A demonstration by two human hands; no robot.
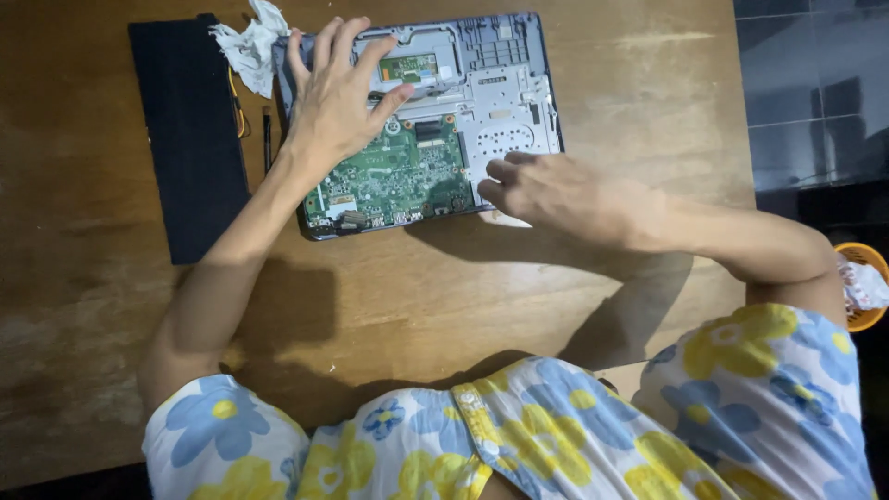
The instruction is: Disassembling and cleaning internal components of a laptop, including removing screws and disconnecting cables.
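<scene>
An opened laptop base [505,120] lies at the far middle of the wooden table [389,278], its green circuit board [394,176] and silver metal frame exposed. My left hand [335,93] rests flat on the laptop's upper left part, fingers spread, holding nothing. My right hand [556,190] lies at the laptop's near right edge with fingers loosely curled toward the frame; whether it pinches anything is not visible.
A flat black panel [190,130] lies left of the laptop. A crumpled white tissue [250,42] sits at the laptop's far left corner, with a thin dark tool [268,139] beside it. An orange basket [866,278] stands on the dark tiled floor at right.
</scene>
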